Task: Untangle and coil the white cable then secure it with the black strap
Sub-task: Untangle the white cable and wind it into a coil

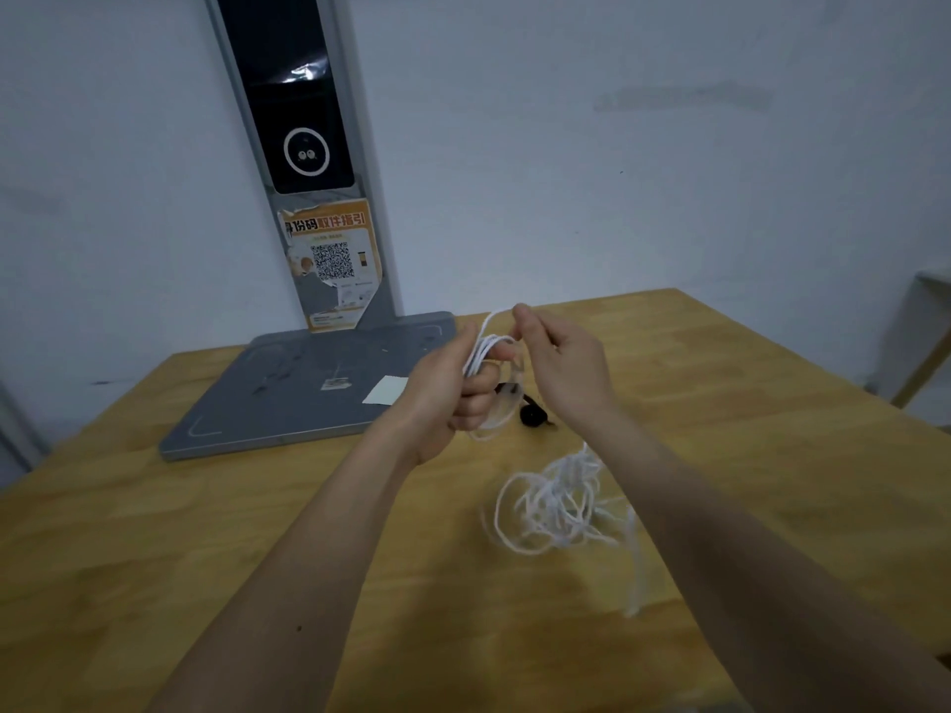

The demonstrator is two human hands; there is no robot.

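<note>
From the head view we see the left hand (455,391) gripping a few loops of the white cable (553,499) in curled fingers above the wooden table (206,532), while the right hand (558,360) pinches a strand at the top of those loops. The rest of the cable lies tangled on the table below the right forearm, and the black strap (532,415) sits on the table just beyond the hands, beside the grey scanner base (288,388)
</note>
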